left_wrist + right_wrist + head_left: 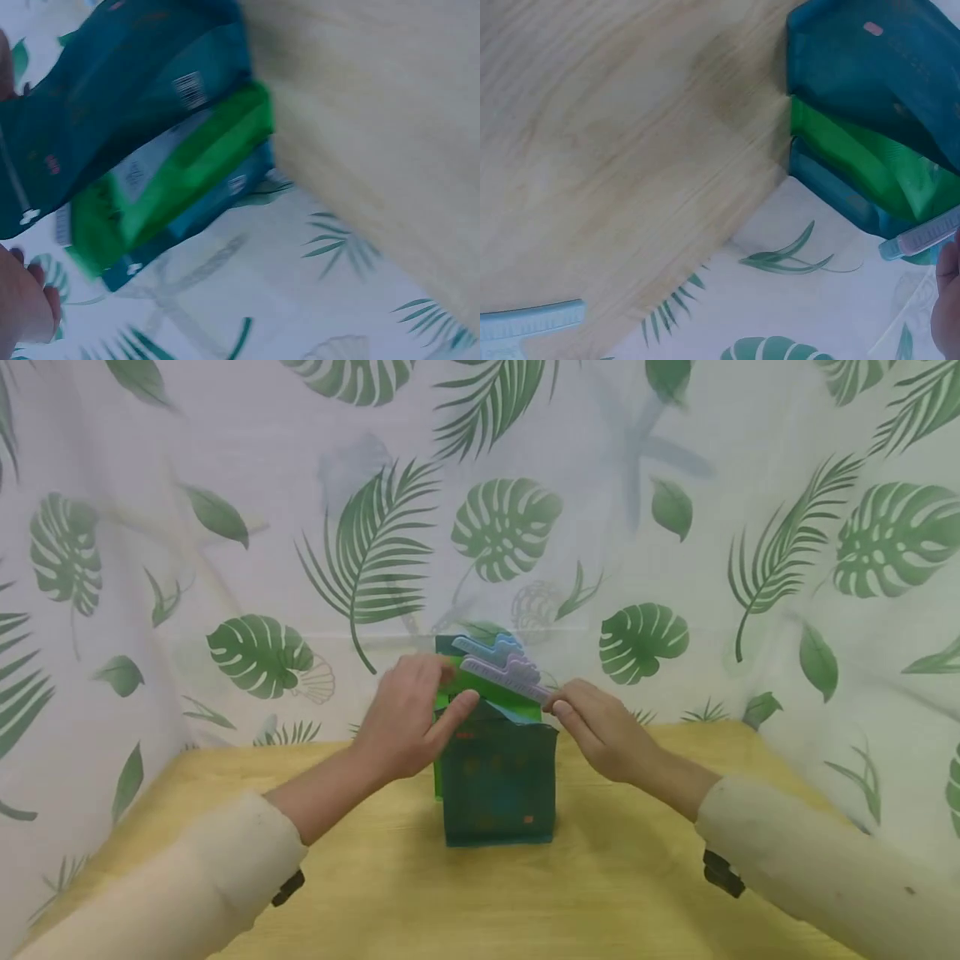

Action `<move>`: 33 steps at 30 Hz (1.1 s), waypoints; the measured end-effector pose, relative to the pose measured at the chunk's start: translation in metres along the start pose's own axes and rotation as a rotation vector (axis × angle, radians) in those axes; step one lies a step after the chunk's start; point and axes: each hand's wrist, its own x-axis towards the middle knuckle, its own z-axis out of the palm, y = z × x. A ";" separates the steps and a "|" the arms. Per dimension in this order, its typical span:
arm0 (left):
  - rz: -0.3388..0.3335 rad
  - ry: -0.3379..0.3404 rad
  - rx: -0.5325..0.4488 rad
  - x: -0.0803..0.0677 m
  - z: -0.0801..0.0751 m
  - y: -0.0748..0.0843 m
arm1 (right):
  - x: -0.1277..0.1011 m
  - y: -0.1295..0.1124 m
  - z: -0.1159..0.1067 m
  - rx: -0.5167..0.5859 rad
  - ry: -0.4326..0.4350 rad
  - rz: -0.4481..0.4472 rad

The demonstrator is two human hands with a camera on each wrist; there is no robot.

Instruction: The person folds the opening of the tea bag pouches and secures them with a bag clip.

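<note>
Two hands (405,718), clip (504,677) seemingly slanting down-right

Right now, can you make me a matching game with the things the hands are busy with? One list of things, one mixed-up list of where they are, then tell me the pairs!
Things:
1. purple clip
2. dark teal bag
3. bright green bag
4. spare blue clip

Places:
A. stands in front on the wooden table
B. lies alone on the table, away from the bags
C. squeezed between teal bags, under the left hand
D. across the bag tops, its end pinched by the right hand

Pairs: 1-D, 2-A, 3-C, 4-B
</note>
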 end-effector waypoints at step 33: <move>0.257 -0.193 0.039 0.031 0.010 -0.009 | -0.012 0.028 -0.038 -0.290 -0.289 0.181</move>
